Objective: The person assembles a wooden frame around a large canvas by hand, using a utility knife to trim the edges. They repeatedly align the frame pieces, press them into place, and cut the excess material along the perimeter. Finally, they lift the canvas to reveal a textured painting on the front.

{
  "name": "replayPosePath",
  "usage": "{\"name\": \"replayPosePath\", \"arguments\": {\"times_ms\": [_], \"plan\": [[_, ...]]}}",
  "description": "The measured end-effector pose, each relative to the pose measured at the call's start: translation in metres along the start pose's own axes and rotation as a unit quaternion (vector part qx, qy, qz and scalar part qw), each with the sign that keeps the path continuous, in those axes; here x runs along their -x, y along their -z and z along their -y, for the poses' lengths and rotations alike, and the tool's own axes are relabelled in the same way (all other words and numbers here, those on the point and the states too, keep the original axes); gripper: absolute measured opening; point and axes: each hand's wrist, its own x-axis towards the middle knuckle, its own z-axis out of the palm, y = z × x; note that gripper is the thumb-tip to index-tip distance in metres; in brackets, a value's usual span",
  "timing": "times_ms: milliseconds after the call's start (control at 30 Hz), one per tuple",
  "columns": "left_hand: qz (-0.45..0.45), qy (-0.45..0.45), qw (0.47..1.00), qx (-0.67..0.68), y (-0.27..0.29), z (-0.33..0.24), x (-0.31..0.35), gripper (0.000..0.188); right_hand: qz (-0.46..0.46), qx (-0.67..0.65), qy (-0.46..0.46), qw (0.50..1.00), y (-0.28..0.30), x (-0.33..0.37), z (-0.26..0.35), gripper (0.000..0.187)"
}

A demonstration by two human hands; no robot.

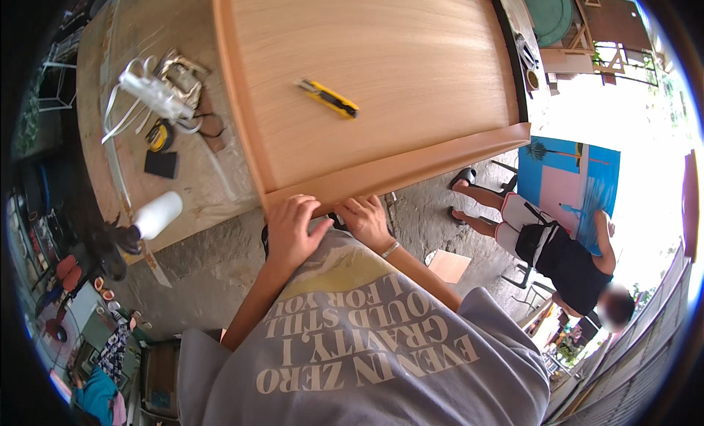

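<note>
In front of me lies a large wooden panel (381,52) with a raised rim. A brown, leather-like strip (418,165) runs along its near edge and stands loose and curled at the right end. My left hand (292,226) grips the strip near the left corner, fingers bent over the edge and thumb held out. Close beside it, my right hand (365,222) has its fingers curled over the same strip. What lies under the fingertips is hidden. On the panel rests a yellow and black box cutter (331,100), its blade toward the left.
On the workbench (198,206) at left lie a white corded tool (150,94), a metallic tool (182,77), a tape measure (159,135), a black square block (161,164) and a white cylinder (158,215). At right, a person (561,250) handles a painted board (546,180).
</note>
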Motion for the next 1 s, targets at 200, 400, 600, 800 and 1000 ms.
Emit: {"name": "replayPosePath", "arguments": {"times_ms": [200, 400, 600, 800, 1000], "plan": [[0.158, -0.002, 0.981, -0.115, -0.164, -0.09, -0.093, 0.103, -0.019, 0.035, -0.021, 0.999, 0.092, 0.059, -0.196, 0.02], [0.136, 0.079, 0.953, -0.257, -0.236, -0.105, -0.182, 0.134, -0.015, 0.054, -0.072, 0.996, 0.175, 0.112, -0.388, 0.025], [0.305, 0.096, 0.897, -0.303, -0.231, -0.13, -0.202, 0.156, -0.044, 0.085, -0.142, 0.985, 0.237, 0.143, -0.526, 0.026], [0.246, 0.168, 0.907, -0.299, -0.249, -0.117, -0.185, 0.149, -0.04, 0.124, -0.175, 0.976, 0.277, 0.159, -0.593, 0.01], [0.22, 0.139, 0.927, -0.272, -0.253, -0.089, -0.171, 0.148, -0.05, 0.035, -0.207, 0.977, 0.269, 0.155, -0.599, 0.008]]}}
